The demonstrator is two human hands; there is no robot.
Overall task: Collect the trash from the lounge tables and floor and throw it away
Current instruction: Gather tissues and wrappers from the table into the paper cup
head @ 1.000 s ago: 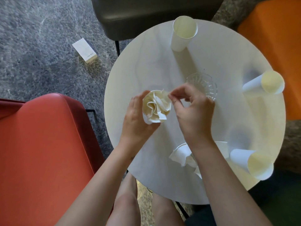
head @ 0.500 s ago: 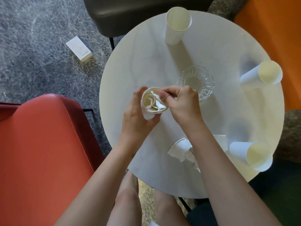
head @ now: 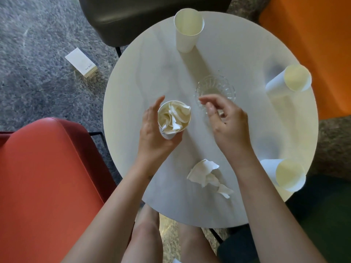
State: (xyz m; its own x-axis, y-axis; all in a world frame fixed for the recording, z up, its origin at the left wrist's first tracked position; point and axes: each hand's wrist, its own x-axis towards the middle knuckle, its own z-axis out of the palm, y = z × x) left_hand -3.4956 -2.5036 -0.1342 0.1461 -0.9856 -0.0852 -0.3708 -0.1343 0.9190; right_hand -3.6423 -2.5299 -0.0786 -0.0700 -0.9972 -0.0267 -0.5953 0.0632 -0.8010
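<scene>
Left hand (head: 153,137) grips a paper cup (head: 173,120) stuffed with crumpled napkins (head: 174,115); right hand (head: 226,120) hovers just beside it, fingers (head: 207,100) loose, over the round worktop (head: 152,73).

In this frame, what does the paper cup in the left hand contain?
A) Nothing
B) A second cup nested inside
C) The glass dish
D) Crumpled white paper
D: the paper cup that the left hand grips is stuffed with crumpled white paper, which reaches up to its rim.
</scene>
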